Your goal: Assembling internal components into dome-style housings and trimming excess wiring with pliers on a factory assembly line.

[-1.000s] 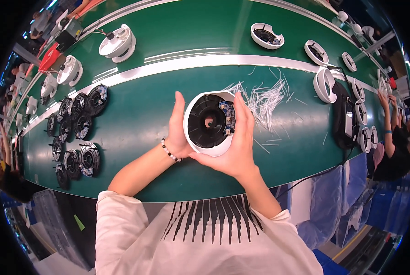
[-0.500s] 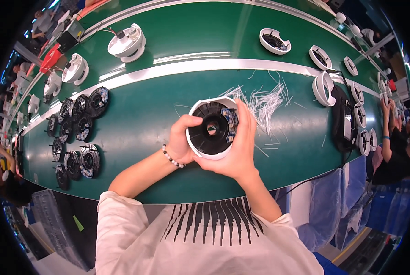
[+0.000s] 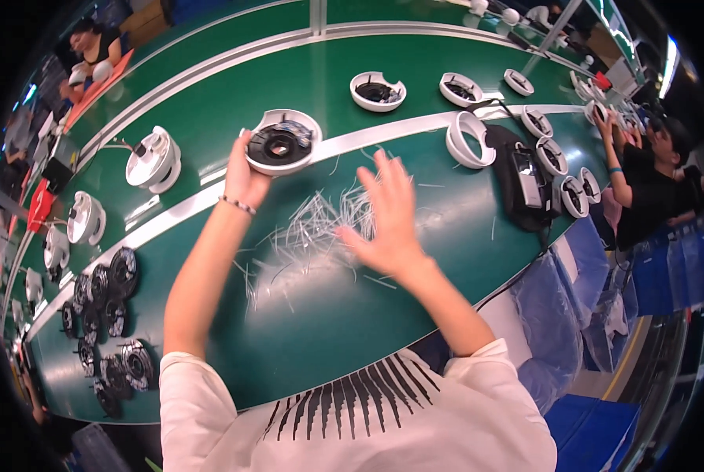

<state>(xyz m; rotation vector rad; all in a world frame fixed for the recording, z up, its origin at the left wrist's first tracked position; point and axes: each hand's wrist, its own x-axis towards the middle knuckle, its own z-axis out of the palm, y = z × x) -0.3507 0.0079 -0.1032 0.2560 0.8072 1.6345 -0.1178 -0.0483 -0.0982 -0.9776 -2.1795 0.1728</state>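
Observation:
At the metal strip beyond the worktop, my left hand (image 3: pixel 246 179) grips the left edge of a round white housing (image 3: pixel 308 149). A black ring-shaped insert (image 3: pixel 267 148) with a small circuit board sits inside the housing, its open side facing up. My right hand (image 3: pixel 389 214) is apart from the housing, fingers spread and holding nothing. It hovers by a loose heap of thin white strips (image 3: pixel 312 224) on the green worktop; I cannot tell whether it touches them. My left fingertips are partly hidden behind the housing.
Several black ring-shaped parts (image 3: pixel 116 318) lie at the left. White housings with black inserts (image 3: pixel 378 92) stand along the far green surface and to the right. An empty white ring (image 3: pixel 470 140) is beside a black case (image 3: pixel 517 177). Co-workers (image 3: pixel 655 169) sit farther off.
My left hand has carried the housing forward and left to the metal strip. My right hand has let go of it and spread its fingers over the strips. The view has turned to the right.

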